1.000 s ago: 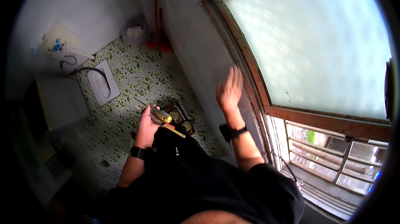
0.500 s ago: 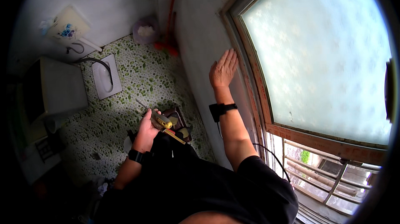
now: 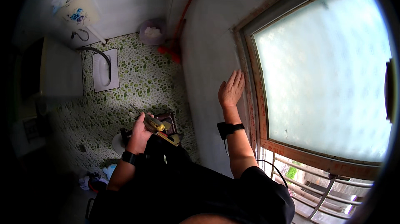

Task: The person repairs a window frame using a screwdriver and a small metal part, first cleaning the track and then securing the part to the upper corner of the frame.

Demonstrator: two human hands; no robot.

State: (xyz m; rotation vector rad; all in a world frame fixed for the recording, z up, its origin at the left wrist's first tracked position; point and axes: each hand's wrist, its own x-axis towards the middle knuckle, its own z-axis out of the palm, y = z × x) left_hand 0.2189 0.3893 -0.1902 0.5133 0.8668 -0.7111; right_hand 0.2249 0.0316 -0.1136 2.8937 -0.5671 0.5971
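Note:
My left hand (image 3: pixel 140 133) is closed around a screwdriver (image 3: pixel 156 125) with a yellow handle. Its thin shaft points up and left, past my fingers. Just below the handle shows a narrow yellow strip-like thing (image 3: pixel 168 139); whether the same hand holds it I cannot make out. With fingers stretched out, my right hand (image 3: pixel 231 90) lies flat against the grey wall (image 3: pixel 208 86). Beside its fingertips runs the brown window frame (image 3: pixel 261 107) around a frosted pane (image 3: pixel 325 78).
A dark brown tray-like thing (image 3: pixel 170 119) is beyond my left hand. Farther off are a white squat toilet (image 3: pixel 100 74), a lilac bin (image 3: pixel 151 34) and a red-orange pole (image 3: pixel 189 7). Metal bars (image 3: pixel 312 188) cross the window's lower opening. Cloths (image 3: pixel 92 181) lie at lower left.
The view has shifted a little. My right hand sits lower along the window frame, still flat on the wall. My left hand keeps the screwdriver and appears slightly lower and farther left.

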